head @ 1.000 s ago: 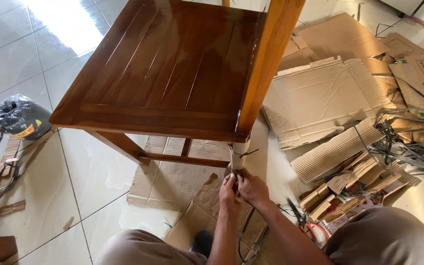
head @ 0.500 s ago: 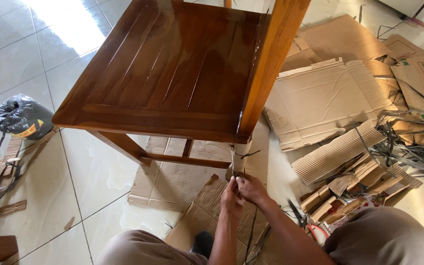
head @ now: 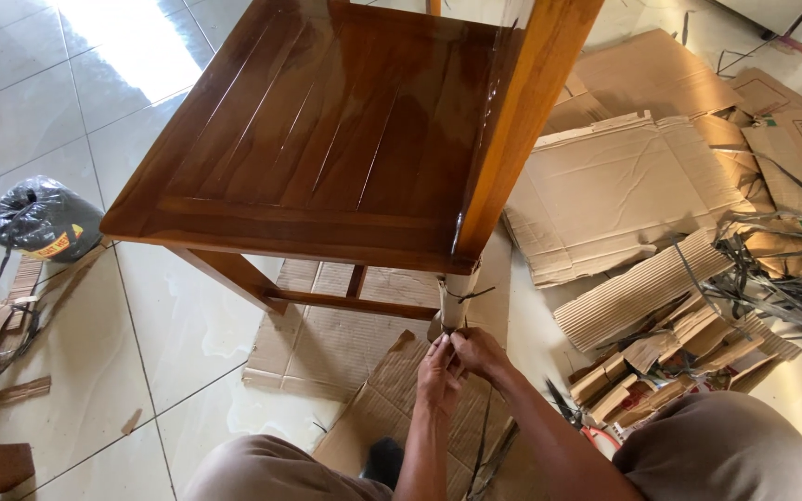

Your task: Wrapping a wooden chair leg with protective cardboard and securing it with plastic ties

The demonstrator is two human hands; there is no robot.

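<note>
I am looking down past a glossy brown wooden chair (head: 327,139), whose seat is hiding most of the near leg, so I am only seeing the lower stretch of that chair leg (head: 454,299) below the seat's near right corner. The chair's back post is cut off by the top edge, and my own knees are cropped at the bottom. The leg is showing pale, wrapped in a cardboard sleeve (head: 452,304) with a thin dark strap (head: 469,294) cinched around it; its long axis is running upright, from the seat corner down toward the floor, and its foot is hidden behind my fingers. My left hand (head: 439,375) and right hand (head: 480,353) are meeting at the bottom of that sleeve, fingertips pinched together on what looks like a dark strap end; I cannot tell exactly which hand is gripping it, as the fingers are overlapping. More dark strapping is trailing down between my forearms. Flattened cardboard sheets (head: 619,186) are lying on the tiled floor (head: 76,102) to the right, with a tangle of loose straps (head: 782,278) beyond them and red-handled scissors (head: 579,422) partly hidden by my right arm. A black plastic bag (head: 44,221) is sitting near the floor's left edge.
</note>
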